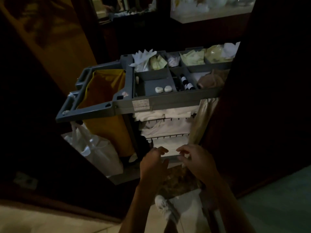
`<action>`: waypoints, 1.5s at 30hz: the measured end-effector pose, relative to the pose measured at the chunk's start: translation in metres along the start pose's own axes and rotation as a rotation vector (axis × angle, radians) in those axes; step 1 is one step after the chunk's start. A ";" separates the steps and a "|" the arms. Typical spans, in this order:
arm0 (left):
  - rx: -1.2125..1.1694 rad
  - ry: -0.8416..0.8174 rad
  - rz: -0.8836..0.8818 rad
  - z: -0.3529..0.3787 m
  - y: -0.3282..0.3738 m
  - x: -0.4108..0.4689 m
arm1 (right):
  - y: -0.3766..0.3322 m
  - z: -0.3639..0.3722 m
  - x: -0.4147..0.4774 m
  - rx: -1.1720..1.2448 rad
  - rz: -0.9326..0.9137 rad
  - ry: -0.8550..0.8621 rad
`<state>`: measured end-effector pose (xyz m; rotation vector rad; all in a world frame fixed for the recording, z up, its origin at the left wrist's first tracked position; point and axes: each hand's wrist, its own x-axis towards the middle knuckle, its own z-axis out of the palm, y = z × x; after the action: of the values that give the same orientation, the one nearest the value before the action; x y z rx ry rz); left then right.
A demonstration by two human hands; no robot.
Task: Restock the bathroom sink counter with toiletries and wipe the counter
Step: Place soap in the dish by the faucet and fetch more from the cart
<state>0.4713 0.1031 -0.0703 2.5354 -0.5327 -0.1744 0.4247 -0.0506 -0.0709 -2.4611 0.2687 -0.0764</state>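
We see the left hand (154, 163) and right hand (197, 158), fingers loosely bent and holding nothing, before the folded white linen (170, 144) on the cart's (124, 105) lowest shelf; small toiletry bottles (186, 83) lie in its top tray, near two white soaps (163, 89)

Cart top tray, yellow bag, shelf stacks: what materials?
Cart top tray: looks like moulded grey plastic, matte, with rounded edges and built-in dividers. Yellow bag: probably coated fabric or vinyl; it sags and creases. Shelf stacks: white folded cloth, likely towels.
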 end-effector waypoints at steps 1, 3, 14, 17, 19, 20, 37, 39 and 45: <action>-0.014 0.006 0.001 0.001 0.005 0.017 | 0.002 -0.006 0.013 -0.010 0.017 0.002; -0.046 0.023 -0.021 0.002 0.014 0.051 | 0.009 -0.019 0.044 -0.021 0.021 0.021; -0.100 0.159 -0.003 -0.022 0.011 0.207 | 0.010 -0.053 0.212 -0.074 0.009 0.068; -0.127 0.162 -0.035 -0.027 0.003 0.224 | 0.012 -0.053 0.236 -0.053 -0.004 0.052; -0.134 0.189 -0.041 -0.033 -0.003 0.233 | 0.011 -0.052 0.251 -0.033 -0.017 0.037; -0.130 0.211 -0.038 -0.036 -0.007 0.239 | 0.010 -0.052 0.260 -0.040 -0.027 0.034; -0.103 0.109 -0.177 -0.038 -0.041 0.384 | 0.006 -0.048 0.444 -0.485 -0.246 -0.201; -0.064 0.051 -0.166 -0.030 -0.041 0.398 | 0.007 -0.046 0.455 -0.576 -0.240 -0.297; -0.026 -0.089 -0.121 -0.024 -0.048 0.421 | 0.012 -0.036 0.471 -0.617 -0.306 -0.392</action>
<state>0.8770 -0.0196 -0.0821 2.5445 -0.4086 -0.3381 0.8789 -0.1817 -0.0562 -3.0307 -0.3033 0.4137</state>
